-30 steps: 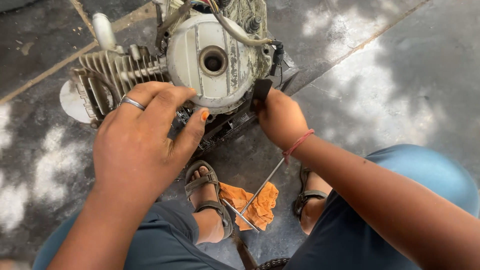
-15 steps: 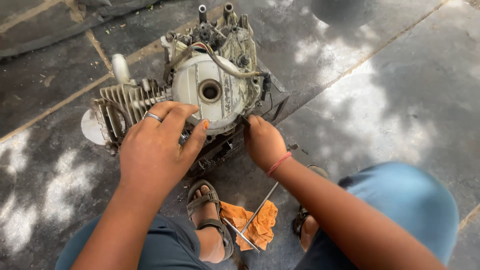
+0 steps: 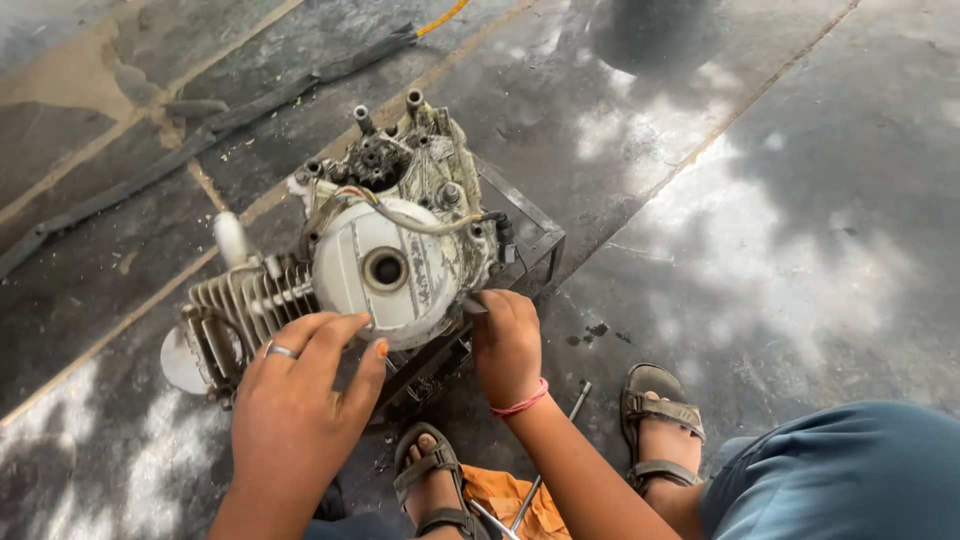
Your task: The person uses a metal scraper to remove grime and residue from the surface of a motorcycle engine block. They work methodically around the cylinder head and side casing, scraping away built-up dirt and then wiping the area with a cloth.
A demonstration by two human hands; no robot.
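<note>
Left hand (image 3: pixel 300 400) and right hand (image 3: pixel 507 345) rest on a grimy engine (image 3: pixel 385 265).

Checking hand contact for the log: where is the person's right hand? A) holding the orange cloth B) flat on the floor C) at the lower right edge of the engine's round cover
C: the right hand grips at the lower right edge of the engine's round cover, away from the orange cloth.

- I see the engine (image 3: pixel 395 265) sitting on a metal frame stand (image 3: pixel 535 245), which rests on the floor (image 3: pixel 780 200).
- Cylinder fins (image 3: pixel 235 315) project from the engine's left side; round side cover (image 3: pixel 385 270) faces up toward me.
- Left hand (image 3: pixel 300 400) lies over the engine's near-left edge, just right of the fins.
- Right hand (image 3: pixel 508 345) touches the near-right edge of the cover.
- Cloth (image 3: pixel 515 505) and a rod-like tool (image 3: pixel 545 460) lie between the two sandalled feet, nearer me than the engine.
- A long strip (image 3: pixel 200 130) lies on the floor behind the engine, far left.
</note>
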